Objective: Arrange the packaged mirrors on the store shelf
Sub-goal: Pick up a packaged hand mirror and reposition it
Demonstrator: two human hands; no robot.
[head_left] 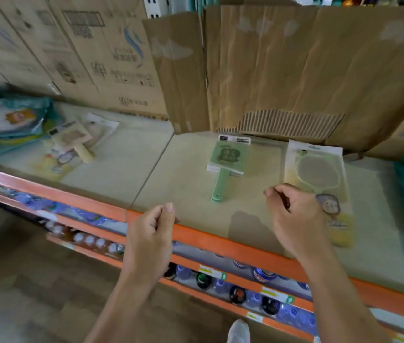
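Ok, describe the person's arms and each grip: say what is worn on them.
Nothing is worn. The left grip and right grip are bare hands: no gloves, no rings showing. The left forearm and right forearm are bare to the frame's lower edge, with no sleeve, watch or bracelet in view. Blur hides any fine marks.

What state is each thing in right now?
Green mirror: flat on shelf, handle toward the front edge.
Round mirror: packaged, flat, right of the green one.
Left pile: loose heap, overlapping.
Left hand: curled, empty.
Right hand: curled, empty.
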